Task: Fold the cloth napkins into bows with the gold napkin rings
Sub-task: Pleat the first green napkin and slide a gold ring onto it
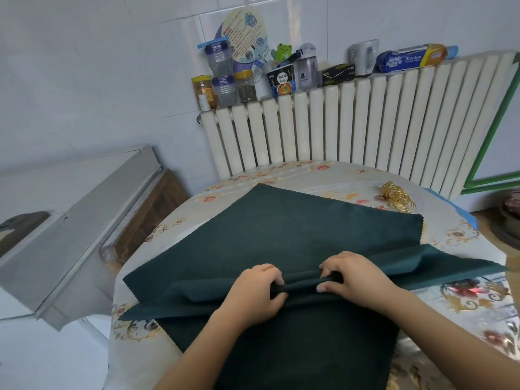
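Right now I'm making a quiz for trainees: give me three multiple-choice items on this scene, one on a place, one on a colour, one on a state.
1. Where do the gold rings lie?
A. far right of the table
B. on the radiator
C. under the napkin

2. What colour is the napkin?
A. white
B. dark green
C. red

3. What are the hands doing?
A. resting flat and open
B. holding a ring
C. both pinching a fold

Key: 1 A, the rings sit on the tablecloth beyond the napkin's right corner. 2 B, the cloth is dark green throughout. 3 C, the left hand and right hand have a grip on the raised pleat.
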